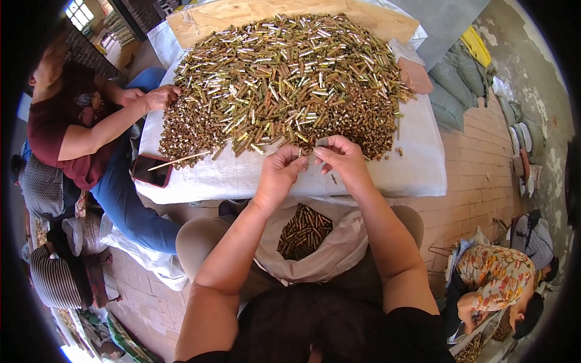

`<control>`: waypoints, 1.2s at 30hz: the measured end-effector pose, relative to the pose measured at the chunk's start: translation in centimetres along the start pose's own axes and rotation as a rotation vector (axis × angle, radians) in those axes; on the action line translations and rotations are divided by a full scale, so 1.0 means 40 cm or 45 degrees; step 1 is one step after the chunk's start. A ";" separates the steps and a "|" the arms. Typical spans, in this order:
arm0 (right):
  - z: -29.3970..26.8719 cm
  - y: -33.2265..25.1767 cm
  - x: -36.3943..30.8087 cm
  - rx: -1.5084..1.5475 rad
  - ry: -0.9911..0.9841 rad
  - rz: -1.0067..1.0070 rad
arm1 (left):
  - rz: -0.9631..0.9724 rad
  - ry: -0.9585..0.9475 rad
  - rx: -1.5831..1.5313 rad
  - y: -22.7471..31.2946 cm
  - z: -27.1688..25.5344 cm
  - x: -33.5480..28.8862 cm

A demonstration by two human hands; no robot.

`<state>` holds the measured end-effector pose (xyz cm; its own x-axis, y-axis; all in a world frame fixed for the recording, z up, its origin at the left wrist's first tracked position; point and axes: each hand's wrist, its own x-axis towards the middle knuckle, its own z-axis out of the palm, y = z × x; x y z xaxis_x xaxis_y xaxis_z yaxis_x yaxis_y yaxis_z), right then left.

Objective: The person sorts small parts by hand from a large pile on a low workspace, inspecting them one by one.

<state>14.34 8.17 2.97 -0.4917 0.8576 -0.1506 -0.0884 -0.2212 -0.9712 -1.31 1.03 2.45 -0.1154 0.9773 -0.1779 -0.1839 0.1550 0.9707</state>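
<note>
Over the near edge of a heap of brass-coloured metal tubes, my two hands are almost fingertip to fingertip. My left hand pinches a small brass-coloured metal piece between thumb and fingers. The fingers of my right hand are pinched together close beside it; what they hold is too small to make out. Short, nut-like metal pieces lie along the heap's near side. Below my hands, a white woven sack stands between my knees, with longer metal pieces inside.
The heap rests on a white-covered table, against a wooden board. A phone with a thin stick across it lies left. A co-worker sits at the left, hands at the heap. Another person bends at lower right. Filled sacks lie beyond the table.
</note>
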 end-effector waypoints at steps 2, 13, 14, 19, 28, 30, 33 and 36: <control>-0.005 -0.007 0.000 0.024 0.012 0.017 | 0.000 0.015 0.173 -0.008 0.007 -0.008; 0.007 -0.010 -0.010 -0.123 0.010 0.068 | 0.270 0.014 0.267 -0.028 0.019 -0.016; 0.004 -0.006 -0.007 -0.145 0.012 0.058 | 0.269 0.013 0.267 -0.028 0.020 -0.016; 0.008 -0.003 -0.004 -0.319 0.039 -0.027 | 0.293 0.024 0.349 -0.026 0.017 -0.020; 0.035 0.003 -0.038 -1.195 0.230 -0.573 | 0.114 -0.029 0.445 -0.015 0.012 -0.026; 0.047 0.009 -0.052 -1.289 0.272 -0.786 | 0.185 -0.030 0.457 -0.035 0.012 -0.025; 0.052 0.036 -0.069 -1.450 0.230 -0.810 | 0.218 -0.048 0.505 -0.053 0.007 -0.032; 0.035 0.043 -0.067 -1.467 0.149 -0.647 | 0.126 -0.176 0.604 -0.033 0.002 -0.032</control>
<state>14.29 4.83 1.96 -0.5396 0.7755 0.3277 0.5880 0.6257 -0.5125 -0.84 -0.44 1.42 0.0264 0.9957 -0.0891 0.2890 0.0777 0.9542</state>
